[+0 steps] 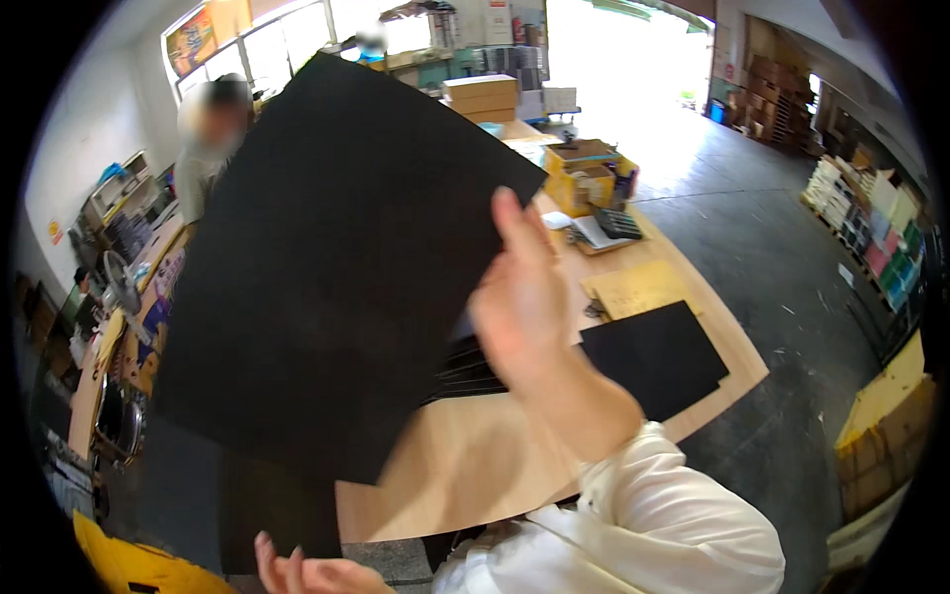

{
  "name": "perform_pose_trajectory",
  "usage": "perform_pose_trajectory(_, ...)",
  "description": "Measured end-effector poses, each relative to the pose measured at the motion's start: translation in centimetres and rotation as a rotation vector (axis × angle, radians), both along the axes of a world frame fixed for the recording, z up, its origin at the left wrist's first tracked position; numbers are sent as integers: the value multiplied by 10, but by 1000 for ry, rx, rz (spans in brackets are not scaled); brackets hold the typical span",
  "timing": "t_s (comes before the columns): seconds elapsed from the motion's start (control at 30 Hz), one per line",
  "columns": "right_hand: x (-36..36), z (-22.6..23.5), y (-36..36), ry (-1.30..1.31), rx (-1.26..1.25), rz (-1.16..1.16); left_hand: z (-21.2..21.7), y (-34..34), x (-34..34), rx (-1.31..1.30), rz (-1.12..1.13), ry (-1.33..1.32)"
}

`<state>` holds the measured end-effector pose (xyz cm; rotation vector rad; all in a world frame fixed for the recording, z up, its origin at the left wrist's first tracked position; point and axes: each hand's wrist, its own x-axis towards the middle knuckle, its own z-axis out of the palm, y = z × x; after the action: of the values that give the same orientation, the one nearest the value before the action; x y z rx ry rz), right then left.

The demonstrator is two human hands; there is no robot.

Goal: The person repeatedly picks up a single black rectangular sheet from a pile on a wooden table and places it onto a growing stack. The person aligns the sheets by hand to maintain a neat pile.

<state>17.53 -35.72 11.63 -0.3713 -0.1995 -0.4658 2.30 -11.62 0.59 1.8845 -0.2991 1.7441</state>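
**Black sheet lifted over the worktop**

Nearest the lens, a white sleeve [663, 515] rises from the lower edge to the right hand [522, 302], which is raised with fingers straight and together, flat against the right edge of a large black sheet [327, 267]. Whether the thumb pinches the sheet cannot be told; it is hidden behind the palm. The sheet is held up in the air, tilted like a diamond, one corner pointing up toward the windows, and it covers much of the left half of the view.

At the bottom edge the left hand [302, 572] shows only fingertips, spread and loose, holding nothing, just below the sheet's lowest corner.

Under the sheet runs a long wooden worktop [475, 465]. On it, right of the raised hand, lies a second black sheet [653, 356], flat, with a tan card [638, 287] just beyond it. Farther along stand a yellow box [584, 178] and a calculator [618, 223]. Another person [208, 148] stands at the far left, partly hidden by the sheet.
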Motion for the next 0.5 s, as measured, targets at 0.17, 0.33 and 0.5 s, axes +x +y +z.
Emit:
perform_pose_trajectory(0.17, -67, -72, -221, 313, -66, -424, -44, -69, 25, 212, -399, 437)
perform_pose_trajectory(0.33, -168, -93, -284, 359, -968, -1363, -61, -153, 42, 450, -594, 563)
perform_pose_trajectory(0.5, -174, -193, -301, 6, -2006, -1025, -45, -191, 44, 554, -704, 548)
